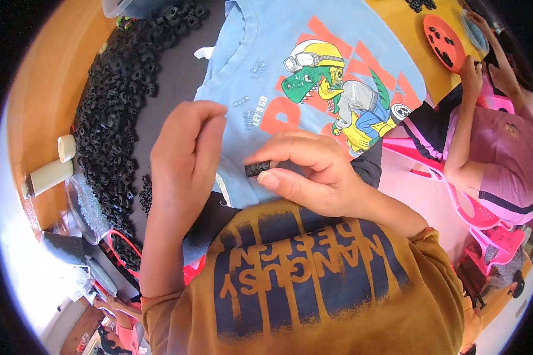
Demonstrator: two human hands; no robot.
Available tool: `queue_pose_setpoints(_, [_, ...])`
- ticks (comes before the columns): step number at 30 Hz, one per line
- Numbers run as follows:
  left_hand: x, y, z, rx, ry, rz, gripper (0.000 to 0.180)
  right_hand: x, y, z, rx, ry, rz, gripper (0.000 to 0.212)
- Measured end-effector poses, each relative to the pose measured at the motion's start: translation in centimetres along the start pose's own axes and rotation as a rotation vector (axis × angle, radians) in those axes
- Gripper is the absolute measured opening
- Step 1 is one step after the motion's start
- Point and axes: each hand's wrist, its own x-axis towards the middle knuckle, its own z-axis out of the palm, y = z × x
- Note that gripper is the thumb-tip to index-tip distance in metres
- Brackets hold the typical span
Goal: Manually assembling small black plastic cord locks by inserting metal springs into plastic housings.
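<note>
over the near edge of the light-blue printed t-shirt, the right hand pinched one black plastic piece between thumb and index finger, the thumb partly hiding it. the left hand stood over the t-shirt's left edge, fingers bent close together; their tips were blurred and i could not tell whether they held anything. at least three clusters of clear bits lay on the t-shirt, too fine to count. left of it spread a heap of black plastic parts, also uncountable; right of it, one orange plate bore several dark pieces. the t-shirt carried large red capitals, partly covered, small white lettering and one cartoon dinosaur; below it, the wearer's brown top showed inverted lettering.
</note>
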Motion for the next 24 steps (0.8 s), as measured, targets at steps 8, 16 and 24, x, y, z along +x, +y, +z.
queue_pose_setpoints(8, [1.8, -1.8, 2.2, 0.338, -0.07, 0.121, 0.01, -0.4, -0.5, -0.2, 0.254, 0.038, 0.189, 0.019])
queue_pose_setpoints(16, [1.4, -2.1, 1.5, 0.374, -0.111, 0.048, 0.011, -0.1, -0.4, -0.1, 0.571, 0.104, 0.264, 0.023])
queue_pose_setpoints(24, [1.4, -1.2, 1.1, 0.34, -0.134, -0.018, 0.01, -0.1, -0.3, -0.1, 0.618, 0.128, 0.29, 0.024])
